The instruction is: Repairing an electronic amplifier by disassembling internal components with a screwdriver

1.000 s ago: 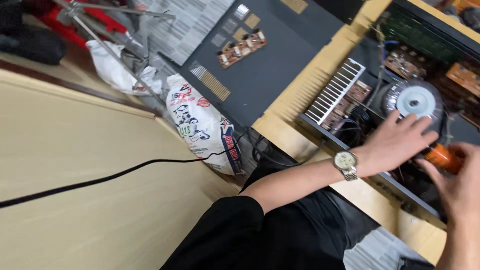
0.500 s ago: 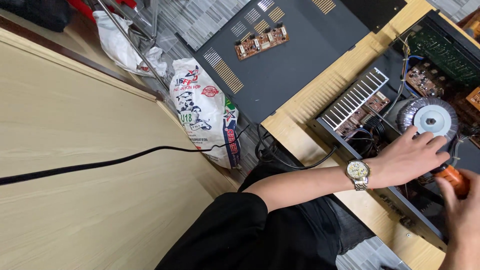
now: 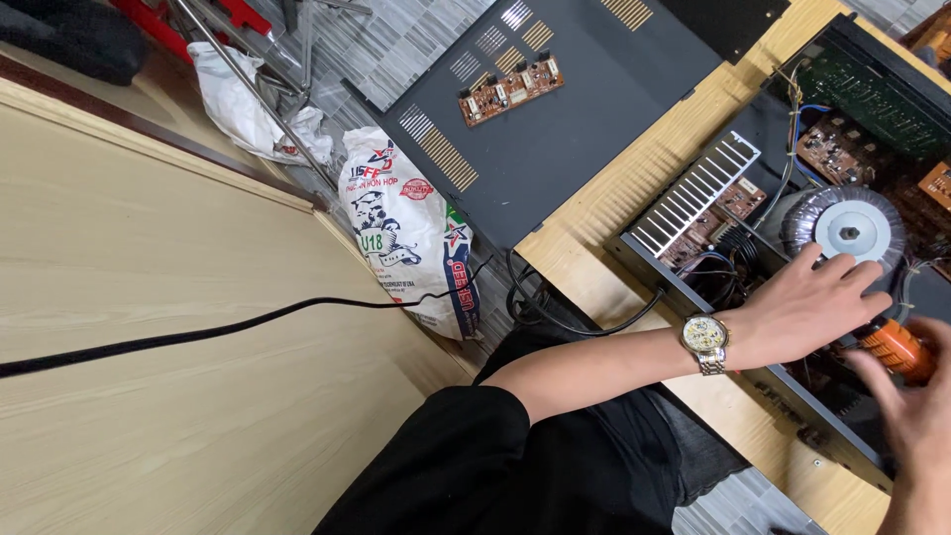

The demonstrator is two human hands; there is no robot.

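Your left hand [image 3: 807,312] lies flat and open inside the open amplifier [image 3: 763,327], fingers spread toward the ring transformer [image 3: 850,230] and gripping nothing; it only braces on the parts below. Your right hand [image 3: 916,416] closes around the orange screwdriver handle [image 3: 895,349], just beside the left fingertips, at the near edge of the chassis. The tip is hidden, so I cannot tell which screw it meets.

Keep the driver upright over the screw and press straight down before you turn, or the tip may slip. Keep your left fingers off the thin wires [image 3: 728,277] by the heat sink [image 3: 693,193], and rest the palm on bare metal instead. The amplifier sits on the wooden table [image 3: 614,213]; steady it so it does not slide toward the edge.
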